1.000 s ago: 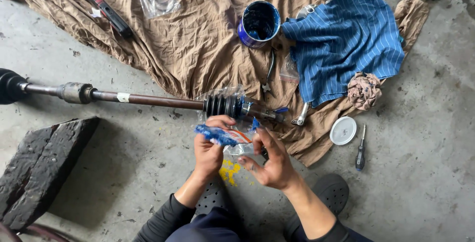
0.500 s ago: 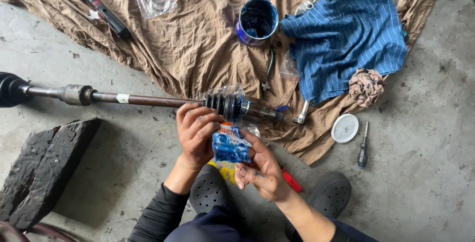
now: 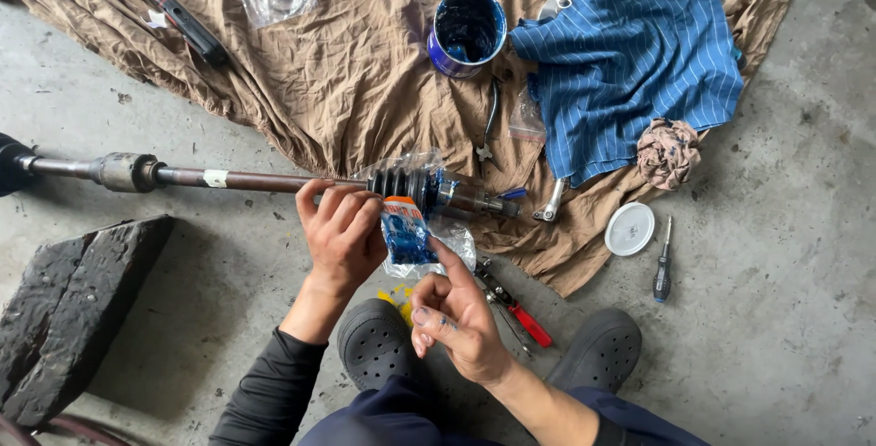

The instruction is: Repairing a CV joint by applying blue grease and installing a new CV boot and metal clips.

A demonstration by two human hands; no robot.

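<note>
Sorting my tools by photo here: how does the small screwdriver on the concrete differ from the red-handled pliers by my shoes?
The screwdriver has a dark handle; the red-handled pliers have bright red grips. The screwdriver lies near-upright in the picture, beside the white lid; the pliers lie diagonally between the hands and the shoes. The screwdriver shows whole, while the right hand covers part of the pliers. Both rest on the bare concrete floor.

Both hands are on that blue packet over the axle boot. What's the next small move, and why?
Probably squeeze the blue packet down toward the ribbed boot. The left hand grips its top and the right hand pinches its lower clear edge, right beside the boot on the axle shaft. Whether the packet is open, I cannot tell.
</note>
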